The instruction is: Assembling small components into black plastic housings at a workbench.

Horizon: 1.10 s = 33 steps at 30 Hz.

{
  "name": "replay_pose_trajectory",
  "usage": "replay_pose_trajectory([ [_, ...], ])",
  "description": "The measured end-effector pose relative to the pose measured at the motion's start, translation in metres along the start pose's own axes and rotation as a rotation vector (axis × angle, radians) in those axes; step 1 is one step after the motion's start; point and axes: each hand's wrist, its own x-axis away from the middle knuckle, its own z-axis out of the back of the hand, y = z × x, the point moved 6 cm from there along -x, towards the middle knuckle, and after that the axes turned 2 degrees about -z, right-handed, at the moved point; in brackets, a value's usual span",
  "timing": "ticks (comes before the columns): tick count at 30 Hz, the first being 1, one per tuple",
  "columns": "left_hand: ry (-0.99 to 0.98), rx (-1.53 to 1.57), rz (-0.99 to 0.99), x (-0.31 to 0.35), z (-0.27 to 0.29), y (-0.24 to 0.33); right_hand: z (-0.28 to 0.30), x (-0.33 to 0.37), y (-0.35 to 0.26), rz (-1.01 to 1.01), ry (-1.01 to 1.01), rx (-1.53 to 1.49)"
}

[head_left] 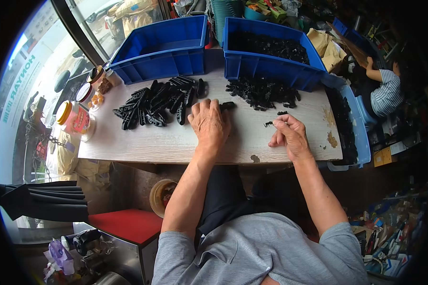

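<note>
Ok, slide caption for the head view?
Left hand on a black part, right hand pinching a small black piece, two blue bins behind.

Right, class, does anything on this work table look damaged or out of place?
Yes: the pale tabletop looks damaged. Brown patches near its right edge and a darker spot at the front edge stand out, as if the surface had worn or peeled there.

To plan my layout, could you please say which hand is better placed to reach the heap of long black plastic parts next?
Probably the left hand: it lies beside the heap, while the right hand is farther off.
</note>
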Motion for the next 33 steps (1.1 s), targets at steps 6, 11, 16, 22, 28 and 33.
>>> replay_pose_trajectory([
  [6, -0.059, 0.294, -0.033, 0.008, -0.007, 0.006, -0.008, -0.001, 0.0, 0.049, 0.053, -0.117],
  [11, -0.274, 1.28, 0.418, 0.043, -0.026, 0.029, -0.023, -0.001, 0.004, 0.062, -0.013, -0.197],
  [16, -0.412, 1.548, 0.564, 0.051, -0.025, 0.055, -0.025, -0.001, 0.002, 0.071, -0.043, -0.136],
  [22, -0.432, 1.492, 0.478, 0.049, -0.027, 0.054, -0.027, -0.001, 0.004, 0.039, -0.053, -0.103],
  [28, -0.472, 1.514, 0.613, 0.045, -0.016, 0.058, -0.023, -0.004, 0.007, 0.042, -0.063, -0.097],
  [33, -0.439, 1.537, 0.733, 0.048, -0.022, 0.055, -0.031, 0.0, 0.0, -0.007, -0.036, -0.014],
])
